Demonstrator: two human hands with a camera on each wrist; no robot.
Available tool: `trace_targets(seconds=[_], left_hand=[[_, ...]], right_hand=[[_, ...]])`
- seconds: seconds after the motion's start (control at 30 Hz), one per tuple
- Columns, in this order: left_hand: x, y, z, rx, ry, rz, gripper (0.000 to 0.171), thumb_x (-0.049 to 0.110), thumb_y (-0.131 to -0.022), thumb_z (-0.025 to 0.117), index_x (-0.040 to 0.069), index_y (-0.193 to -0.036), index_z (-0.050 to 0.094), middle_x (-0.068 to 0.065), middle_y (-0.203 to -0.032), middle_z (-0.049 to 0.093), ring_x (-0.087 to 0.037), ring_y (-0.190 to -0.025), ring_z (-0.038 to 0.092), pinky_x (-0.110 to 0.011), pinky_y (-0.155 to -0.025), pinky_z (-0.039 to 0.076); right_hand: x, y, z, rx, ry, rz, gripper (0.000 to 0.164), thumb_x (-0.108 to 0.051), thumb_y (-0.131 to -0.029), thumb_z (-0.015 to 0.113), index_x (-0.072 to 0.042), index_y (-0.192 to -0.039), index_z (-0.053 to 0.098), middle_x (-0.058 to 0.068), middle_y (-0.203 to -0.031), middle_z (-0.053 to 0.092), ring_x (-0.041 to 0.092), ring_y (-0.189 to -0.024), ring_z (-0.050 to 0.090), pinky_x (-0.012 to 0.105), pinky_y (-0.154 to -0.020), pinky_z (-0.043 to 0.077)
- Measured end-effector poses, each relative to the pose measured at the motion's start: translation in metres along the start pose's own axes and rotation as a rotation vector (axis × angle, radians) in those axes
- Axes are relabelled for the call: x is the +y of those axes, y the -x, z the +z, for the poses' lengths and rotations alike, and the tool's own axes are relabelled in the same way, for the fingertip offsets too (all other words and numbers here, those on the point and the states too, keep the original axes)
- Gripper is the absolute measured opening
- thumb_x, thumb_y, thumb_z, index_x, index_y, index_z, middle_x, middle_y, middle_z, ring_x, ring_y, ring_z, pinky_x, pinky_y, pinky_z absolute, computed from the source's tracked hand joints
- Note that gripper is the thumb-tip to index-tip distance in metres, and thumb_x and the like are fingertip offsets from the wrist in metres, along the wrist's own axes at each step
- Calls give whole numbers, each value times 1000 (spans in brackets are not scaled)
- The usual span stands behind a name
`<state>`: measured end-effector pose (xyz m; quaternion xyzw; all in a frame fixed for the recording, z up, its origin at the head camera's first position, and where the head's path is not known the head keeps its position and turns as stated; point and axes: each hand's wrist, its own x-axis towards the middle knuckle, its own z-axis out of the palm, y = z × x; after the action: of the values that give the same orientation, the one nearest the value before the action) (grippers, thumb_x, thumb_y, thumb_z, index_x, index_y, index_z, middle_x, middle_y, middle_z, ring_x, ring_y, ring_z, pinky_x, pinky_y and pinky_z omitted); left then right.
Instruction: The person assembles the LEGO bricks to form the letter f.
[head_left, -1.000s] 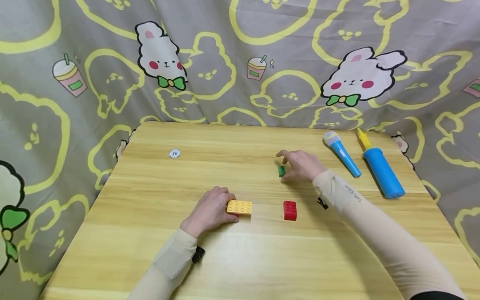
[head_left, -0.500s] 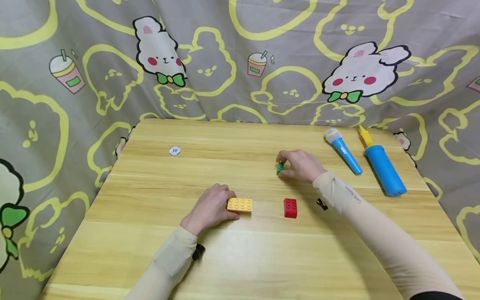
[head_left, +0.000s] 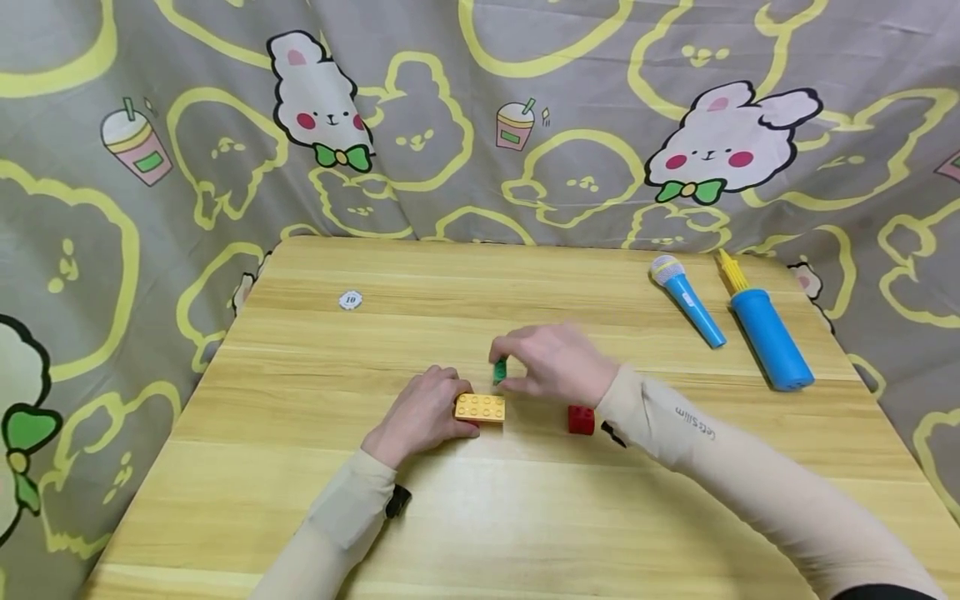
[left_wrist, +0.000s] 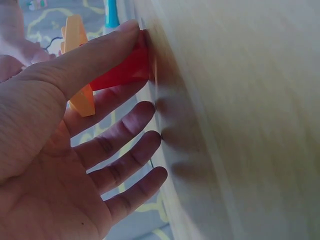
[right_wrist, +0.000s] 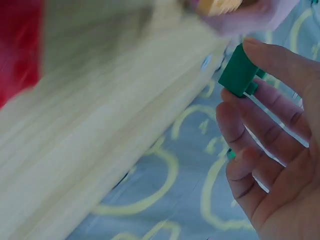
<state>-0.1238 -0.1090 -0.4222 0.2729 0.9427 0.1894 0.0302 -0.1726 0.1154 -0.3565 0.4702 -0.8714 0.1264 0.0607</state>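
Observation:
My left hand (head_left: 427, 412) pinches a red building block (left_wrist: 122, 70) between thumb and index finger. On top of that red block sits a yellow-orange eight-stud block (head_left: 480, 407); the other left fingertips reach the tabletop. My right hand (head_left: 558, 362) pinches a small green block (right_wrist: 239, 72) between thumb and fingers, above the table and just behind the yellow one. In the right wrist view the green block's studs point toward the palm. A second red block (head_left: 581, 420) stands on the table below the right wrist, partly covered by it in the head view.
At the back right lie a blue toy microphone (head_left: 687, 300) and a blue hand pump (head_left: 772, 340) with a yellow nozzle. A white chip (head_left: 350, 300) marked 10 is at the back left. A patterned curtain (head_left: 450, 125) hangs behind the wooden table (head_left: 480, 533).
The right hand closed on the green block, took it up from the table and carried it left and nearer, toward the yellow block. My left hand stayed where it was.

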Motion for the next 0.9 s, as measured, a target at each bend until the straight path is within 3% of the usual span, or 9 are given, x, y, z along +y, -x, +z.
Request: trace_targets(seconds=[0.23,0.47,0.9], left_hand=[[-1,0,0,-1,9,5,40,37,-72,89,13,-97,71,3,-85,55,-17,-77,47,-33,-66,41],[-1,0,0,2,-4,19,44,38,-73,88,15,-105,69,3,-86,56,-18,-77,48,-33,-66,41],[-3,0,1,55,-8,47,44,39,-69,90,11,-95,68,3,-79,53,-18,-72,46,-32,-62,39]], right_hand=[[-23,-4,13,-48,-19,-50,27,-30,-76,86,-21,-94,69,-6,-90,70,8,-69,60,28,-55,48],[-28,-7,22,-51,-31,-61,26,-33,-77,84,-22,-94,68,-7,-88,70,7,-67,57,26,-49,44],[-36,-11,24,-52,-26,-41,24,-32,-77,86,-22,-90,69,-7,-83,67,8,-66,56,26,-46,43]])
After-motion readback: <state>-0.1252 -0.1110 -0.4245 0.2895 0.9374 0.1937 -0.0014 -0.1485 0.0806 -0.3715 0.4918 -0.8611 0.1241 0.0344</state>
